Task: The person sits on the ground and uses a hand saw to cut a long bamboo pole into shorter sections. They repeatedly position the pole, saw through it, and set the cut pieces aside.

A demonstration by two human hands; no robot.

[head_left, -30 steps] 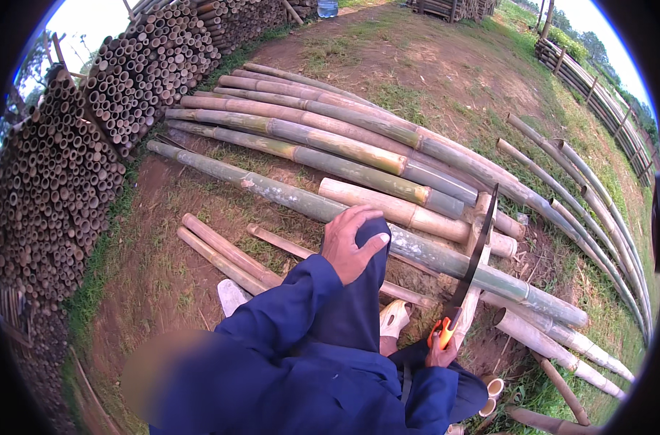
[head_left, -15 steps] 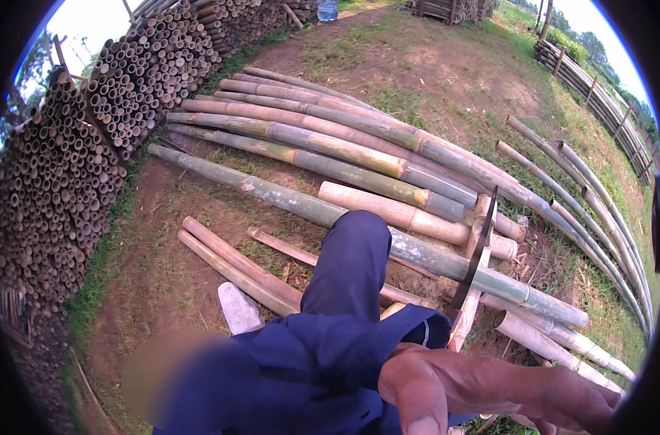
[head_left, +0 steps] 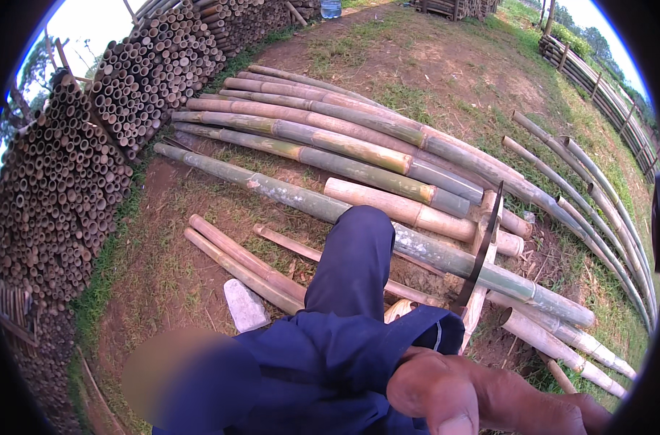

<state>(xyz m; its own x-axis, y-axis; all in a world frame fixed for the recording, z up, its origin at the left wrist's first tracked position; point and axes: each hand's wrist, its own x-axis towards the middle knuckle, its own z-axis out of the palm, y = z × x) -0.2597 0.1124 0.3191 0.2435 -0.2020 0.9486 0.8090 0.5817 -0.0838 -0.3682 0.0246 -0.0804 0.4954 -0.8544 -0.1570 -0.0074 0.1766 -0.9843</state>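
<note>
My left hand (head_left: pixel 482 395) is large and close at the lower right, coming out of a dark blue sleeve (head_left: pixel 344 348). Its thumb points down and its fingers stretch to the right, with nothing visible in them; the lower part is cut off by the frame. Beyond the cuff, a dark saw blade (head_left: pixel 484 250) lies across a long green bamboo pole (head_left: pixel 424 246). The cuff and hand cover the saw's handle end. My bent knee (head_left: pixel 355 243) in dark trousers is over the same pole. My right hand does not show.
More bamboo poles (head_left: pixel 330 141) lie beyond, with others (head_left: pixel 584 188) at the right. A short cut bamboo piece (head_left: pixel 395 206) rests beside a pale wooden support (head_left: pixel 482 283). A whitish block (head_left: pixel 244 306) sits near split bamboo (head_left: pixel 246 261). Stacked bamboo (head_left: pixel 62 188) stands at the left.
My left hand has dropped lower, and its thumb has moved to the right. The view has shifted slightly. The saw blade still lies across the green pole.
</note>
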